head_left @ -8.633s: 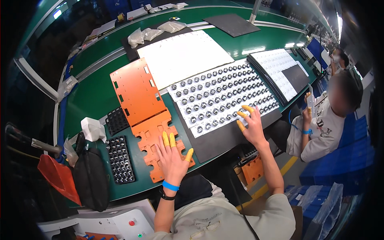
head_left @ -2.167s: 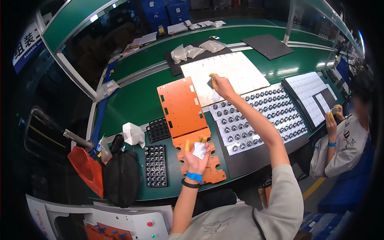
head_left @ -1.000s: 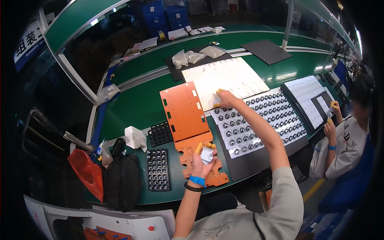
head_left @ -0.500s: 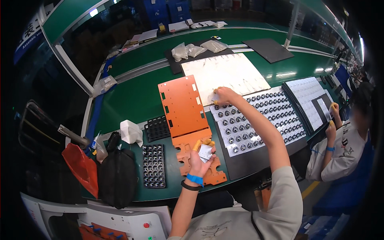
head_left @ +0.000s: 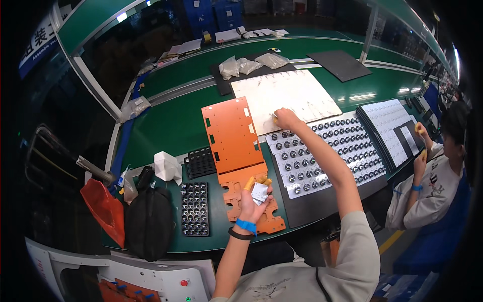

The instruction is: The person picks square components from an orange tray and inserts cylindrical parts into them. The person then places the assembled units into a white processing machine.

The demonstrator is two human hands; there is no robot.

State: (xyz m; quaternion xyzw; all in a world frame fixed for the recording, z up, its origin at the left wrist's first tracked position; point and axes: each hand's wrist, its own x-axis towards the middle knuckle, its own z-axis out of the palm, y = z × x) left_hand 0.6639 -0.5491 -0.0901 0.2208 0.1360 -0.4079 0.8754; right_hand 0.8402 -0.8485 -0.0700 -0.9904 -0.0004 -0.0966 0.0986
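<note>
Green bench (head_left: 171,126) runs left to right, a second green line behind it with bags and papers. Biggest item on it: white sheet (head_left: 287,93) at the far side, then the grey tray of round parts (head_left: 327,151) just right of centre, touching the sheet's near edge. Orange panel (head_left: 232,133) lies left of the tray, a cut-out orange frame (head_left: 236,194) at its near end. Two black grid trays (head_left: 195,207) sit left of the frame, a black bag (head_left: 150,221) and a red bag (head_left: 103,209) further left. Another person (head_left: 435,166) sits at the far right, own hands raised.

Right hand (head_left: 286,119) is stretched out, fingers curled shut at the sheet's near edge, beside the tray's far-left corner; what it grips is too small to tell. Half a second ago it was at about the same spot; two seconds ago it was further out over the sheet.

Left hand (head_left: 255,199) hovers over the orange frame, closed on a small white piece (head_left: 259,193), yellow fingertip covers showing. Same hold as before, position barely changed.
</note>
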